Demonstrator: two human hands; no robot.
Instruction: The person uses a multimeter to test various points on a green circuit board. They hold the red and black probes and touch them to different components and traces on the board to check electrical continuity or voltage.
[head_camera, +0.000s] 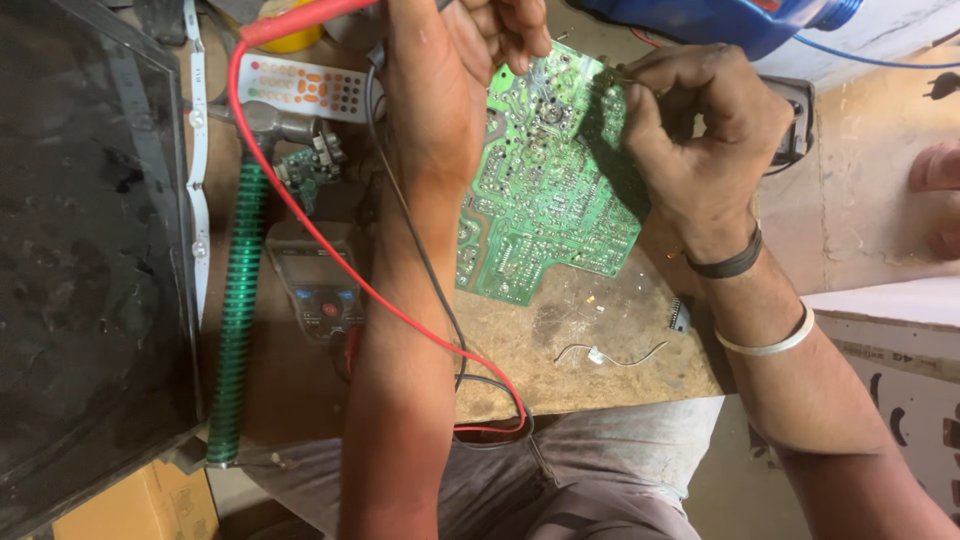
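The green circuit board (545, 190) lies flat in the middle of the tabletop (600, 350). The left hand (450, 70) is curled over its top edge, holding the probe wires. The right hand (690, 140) pinches something thin at the board's right corner. Bare tabletop shows below the board, near the front edge.

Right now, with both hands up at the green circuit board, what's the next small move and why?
Probably steady the green circuit board with the left hand before moving on. The right hand pinches something thin at the board's upper edge, and the board lies tilted on the workbench, so it could slip.
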